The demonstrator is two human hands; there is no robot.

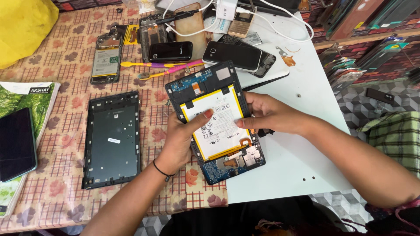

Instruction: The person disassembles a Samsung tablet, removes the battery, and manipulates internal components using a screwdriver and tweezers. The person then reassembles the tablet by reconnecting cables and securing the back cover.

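An opened tablet (205, 89) lies tilted at the middle of the table, its white battery (218, 122) and blue circuit boards exposed. My left hand (181, 137) grips its left edge, thumb resting on the battery. My right hand (273, 116) holds the right edge, fingers curled over the frame and touching the battery's side. The tablet's dark back cover (112, 140) lies flat to the left, apart from both hands.
Several phones (232, 54) and an opened handset (106, 59) lie at the back with pink and yellow pry tools (166, 69) and white cables. A dark phone (16, 144) rests on a book at left. A yellow bag (22, 26) sits far left; a white mat (288, 166) lies under my right arm.
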